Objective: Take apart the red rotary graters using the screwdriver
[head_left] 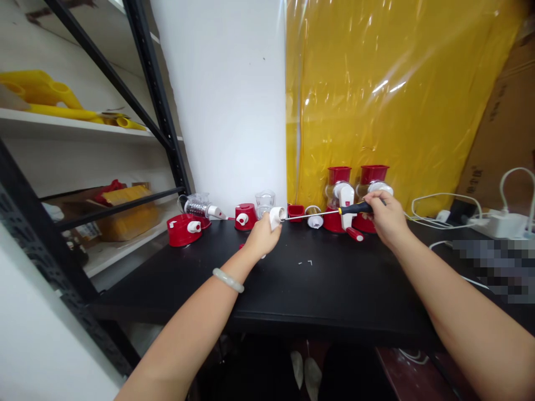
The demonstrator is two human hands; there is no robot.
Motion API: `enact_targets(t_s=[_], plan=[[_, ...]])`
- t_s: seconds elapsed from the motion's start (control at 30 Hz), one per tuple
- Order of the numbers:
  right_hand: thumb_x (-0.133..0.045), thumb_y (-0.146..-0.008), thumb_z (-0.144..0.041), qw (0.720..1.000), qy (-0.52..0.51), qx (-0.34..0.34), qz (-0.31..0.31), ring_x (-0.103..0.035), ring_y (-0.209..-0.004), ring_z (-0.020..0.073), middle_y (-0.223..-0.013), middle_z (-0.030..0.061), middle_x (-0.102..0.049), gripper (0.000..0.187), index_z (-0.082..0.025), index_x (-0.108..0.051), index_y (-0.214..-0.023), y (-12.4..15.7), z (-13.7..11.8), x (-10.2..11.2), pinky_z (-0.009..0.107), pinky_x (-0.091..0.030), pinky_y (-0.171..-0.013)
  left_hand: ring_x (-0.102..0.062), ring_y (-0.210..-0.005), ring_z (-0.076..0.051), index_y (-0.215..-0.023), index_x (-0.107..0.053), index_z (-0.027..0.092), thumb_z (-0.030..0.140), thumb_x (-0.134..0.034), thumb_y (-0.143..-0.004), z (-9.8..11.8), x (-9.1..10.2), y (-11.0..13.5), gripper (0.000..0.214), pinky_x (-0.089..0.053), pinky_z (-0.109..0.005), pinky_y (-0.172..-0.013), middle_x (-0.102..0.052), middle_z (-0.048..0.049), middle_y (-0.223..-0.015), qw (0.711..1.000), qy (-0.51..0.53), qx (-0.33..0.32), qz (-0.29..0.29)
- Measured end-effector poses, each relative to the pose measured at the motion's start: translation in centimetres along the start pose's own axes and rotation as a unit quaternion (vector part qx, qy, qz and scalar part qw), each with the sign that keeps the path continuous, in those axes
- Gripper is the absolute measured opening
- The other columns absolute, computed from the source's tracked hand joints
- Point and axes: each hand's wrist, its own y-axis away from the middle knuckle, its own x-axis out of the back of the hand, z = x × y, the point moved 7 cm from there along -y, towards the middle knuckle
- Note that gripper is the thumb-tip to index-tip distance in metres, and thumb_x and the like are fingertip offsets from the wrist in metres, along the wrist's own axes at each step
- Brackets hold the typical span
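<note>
My left hand [262,238] is closed around a white plastic part [276,216] with a round hollow end facing right; most of it is hidden in the fingers. In my right hand [387,217] is a screwdriver [355,208] with a dark handle and a yellow band. Its thin shaft points left, and the tip is at the mouth of the white part; whether it touches inside, I cannot tell. Both hands are above the black table [292,295]. Just below my left hand, a small red piece [241,246] partly shows.
Along the table's back stand two red-and-white rotary graters [339,195], red bases [184,231], a metal grating drum [200,207], a clear cup [264,201] and a gold-coloured drum [314,216]. Small white bits [309,262] lie mid-table. Cables and a white power strip [505,223] are right; shelving [163,122] left.
</note>
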Motion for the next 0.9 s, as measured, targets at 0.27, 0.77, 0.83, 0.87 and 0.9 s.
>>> enact_targets(t_s=[0.27,0.77,0.83,0.87,0.9], plan=[[-0.06,-0.07,-0.027,0.997,-0.026,-0.051,0.048,-0.046,-0.046,0.0127,-0.06,-0.0018,-0.051,0.005,-0.025,-0.056,-0.071,0.01,0.3,0.69,0.027,-0.035,-0.039,-0.066,-0.088,-0.027,-0.11,-0.051,0.016,0.032,-0.051,-0.088,0.51,-0.15,0.23,0.028,-0.05,-0.037,-0.078,-0.067,-0.0128,-0.094,1.0,-0.012,-0.018,-0.022],[-0.063,-0.073,-0.037,0.997,-0.053,-0.01,0.05,-0.043,-0.045,0.0143,-0.061,-0.0003,-0.047,0.015,-0.027,-0.051,-0.071,-0.5,0.48,1.06,0.031,-0.035,-0.037,-0.067,-0.091,-0.026,-0.113,-0.053,0.017,0.031,-0.054,-0.087,0.14,-0.35,0.19,0.03,-0.051,-0.036,-0.083,-0.068,-0.0115,-0.099,0.999,0.037,0.006,-0.019],[-0.063,-0.072,-0.038,0.997,-0.053,-0.012,0.048,-0.043,-0.045,0.0142,-0.061,-0.0002,-0.047,0.016,-0.027,-0.051,-0.071,-0.44,0.43,0.99,0.031,-0.035,-0.037,-0.067,-0.092,-0.026,-0.113,-0.054,0.017,0.03,-0.055,-0.086,0.19,-0.29,0.19,0.03,-0.051,-0.037,-0.084,-0.068,-0.0116,-0.098,0.999,0.042,0.008,-0.016],[-0.063,-0.072,-0.037,0.997,-0.056,-0.016,0.049,-0.043,-0.046,0.0143,-0.061,-0.0001,-0.047,0.015,-0.027,-0.052,-0.07,-0.41,0.44,0.98,0.031,-0.035,-0.037,-0.067,-0.093,-0.026,-0.113,-0.054,0.017,0.03,-0.055,-0.087,0.2,-0.27,0.19,0.029,-0.051,-0.037,-0.085,-0.068,-0.0115,-0.098,0.999,0.042,0.011,-0.016],[-0.063,-0.072,-0.036,0.997,-0.06,-0.021,0.051,-0.043,-0.046,0.0143,-0.061,0.0,-0.048,0.014,-0.027,-0.052,-0.07,-0.37,0.46,0.98,0.031,-0.035,-0.037,-0.067,-0.093,-0.026,-0.113,-0.054,0.017,0.03,-0.055,-0.087,0.19,-0.27,0.19,0.029,-0.051,-0.037,-0.086,-0.068,-0.0114,-0.098,0.999,0.042,0.016,-0.017]])
